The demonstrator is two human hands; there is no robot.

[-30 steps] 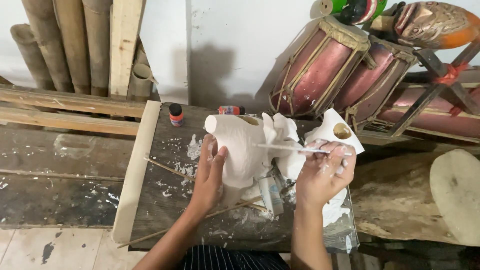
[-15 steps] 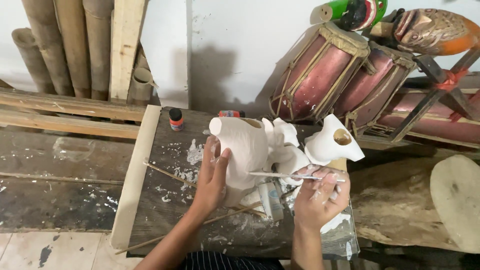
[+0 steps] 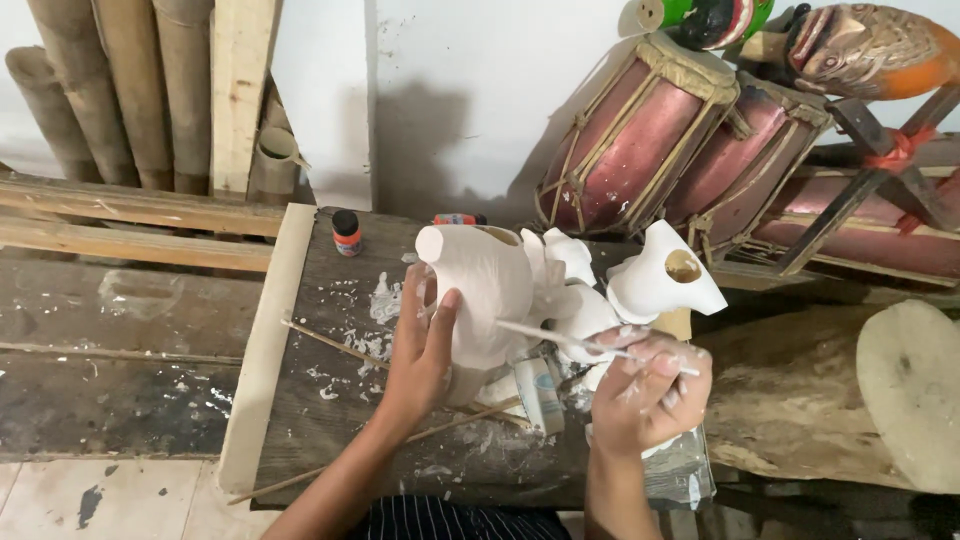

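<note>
My left hand point(image 3: 422, 345) grips a white-painted carved figure point(image 3: 482, 285) that stands upright on a dark wooden board point(image 3: 330, 400). My right hand point(image 3: 645, 392), smeared with white paint, holds a thin paint-covered brush point(image 3: 560, 340) whose tip touches the figure's right side. More white carved pieces point(image 3: 665, 275) stand just right of the figure, one with a round hole in its top.
A small red-and-black paint bottle point(image 3: 346, 231) stands at the board's far left. Thin sticks point(image 3: 330, 342) lie on the board. Red drums point(image 3: 640, 135) lean at the back right, bamboo poles point(image 3: 130, 90) at the back left, a log slab point(image 3: 905, 390) to the right.
The white figure has been tipped up from a lower, leaning pose to stand upright. My right hand has dropped lower and nearer to me, with the brush still against the figure.
</note>
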